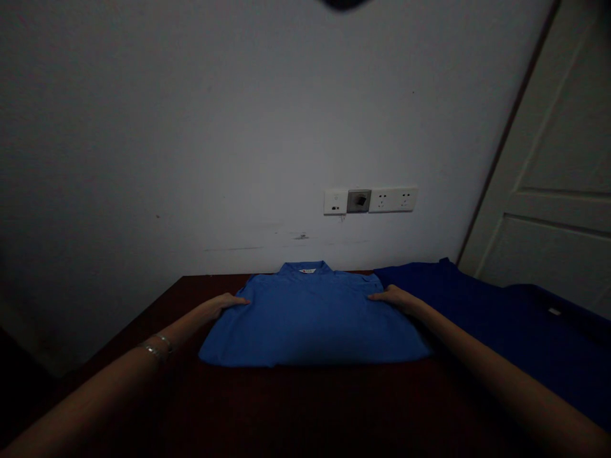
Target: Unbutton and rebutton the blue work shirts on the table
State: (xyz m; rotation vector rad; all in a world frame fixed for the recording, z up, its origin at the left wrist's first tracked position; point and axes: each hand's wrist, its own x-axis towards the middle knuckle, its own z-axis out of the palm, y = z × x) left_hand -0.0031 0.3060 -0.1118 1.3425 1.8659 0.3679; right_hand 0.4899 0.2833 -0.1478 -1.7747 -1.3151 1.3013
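Observation:
A light blue shirt [305,324] lies folded flat on the dark reddish-brown table [286,407], its collar and white label toward the wall. My left hand [228,301] grips the shirt's left edge, with the thumb on top and the other fingers out of sight beneath or behind the cloth. On the opposite edge, my right hand [394,296] holds the shirt the same way, thumb laid on the fabric. Two silvery bracelets [160,346] circle my left wrist.
Darker blue cloth [482,318] with a small white tag spreads over the right side, beside the shirt. Behind the table rises a pale wall [238,159] with a row of sockets and a switch [370,201]. A panelled door [558,172] stands at the right.

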